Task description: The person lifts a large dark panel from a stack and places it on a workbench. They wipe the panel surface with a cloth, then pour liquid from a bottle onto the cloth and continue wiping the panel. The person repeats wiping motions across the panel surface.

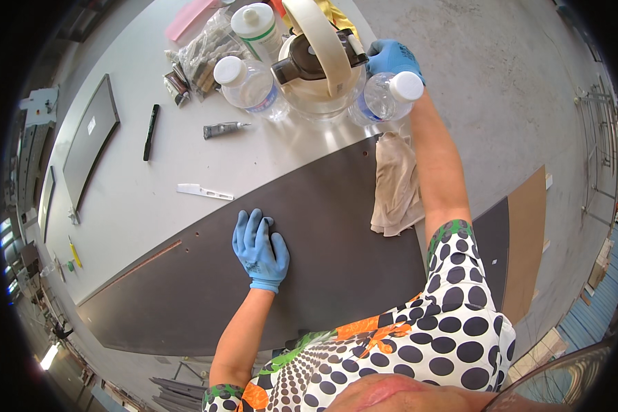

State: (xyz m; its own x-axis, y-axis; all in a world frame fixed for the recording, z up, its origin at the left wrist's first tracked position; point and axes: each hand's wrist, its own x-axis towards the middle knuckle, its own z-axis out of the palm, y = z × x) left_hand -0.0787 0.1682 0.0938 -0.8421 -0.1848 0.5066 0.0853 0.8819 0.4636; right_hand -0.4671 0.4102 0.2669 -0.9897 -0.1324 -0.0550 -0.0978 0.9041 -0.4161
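In a blue glove, my left hand (260,250) rests on a dark grey panel (329,226), its fingers slightly apart and holding nothing. The panel has a narrow slot and small holes near its far edge. My right hand (395,56), also gloved in blue, reaches to the table's far right. It is behind a clear plastic bottle (378,100) with a white cap and beside a large jug (319,87) with a cream handle. Its fingers are partly hidden, so its grip is unclear. A beige cloth (395,185) lies on the panel's right end, beside my right forearm.
On the white table (185,159) lie a white plastic knife (205,192), a grey tube (224,130), a black marker (151,133) and a smaller grey panel (92,136). Another bottle (252,92) and a white cartridge (257,31) stand left of the jug. More panels (525,242) lean right.
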